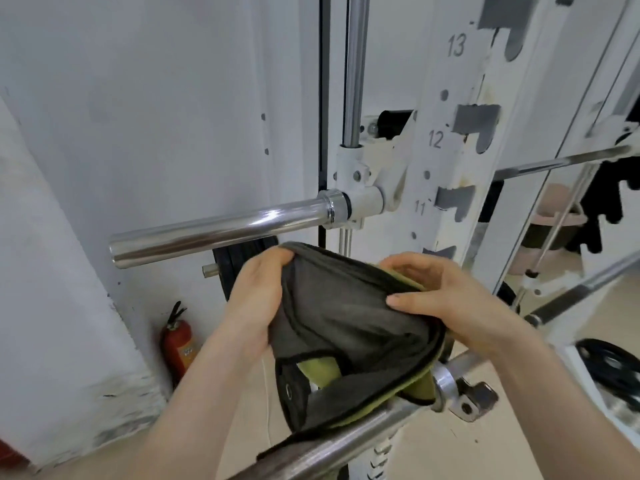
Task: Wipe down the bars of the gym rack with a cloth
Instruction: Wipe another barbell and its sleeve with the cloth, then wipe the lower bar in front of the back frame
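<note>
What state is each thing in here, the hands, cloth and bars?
cloth: bunched, held between both hands
left hand: grips the cloth's left edge
right hand: pinches the cloth's right edge
upper chrome bar: bare, untouched
near bar: partly covered by the cloth
fire extinguisher: standing upright

A pale beige floor (512, 445) is seen below. A red fire extinguisher (178, 341) is stood upright on it, close against the white wall (138, 98) at the left. Farther back at the right, a pink bucket (557, 216) is set on the floor. A black weight plate (609, 372) is laid flat low at the right; whether on the floor itself or on a pale base cannot be told. The lower edge of the dark cloth (346, 327) is draped over the nearest steel bar (339, 441)
</note>
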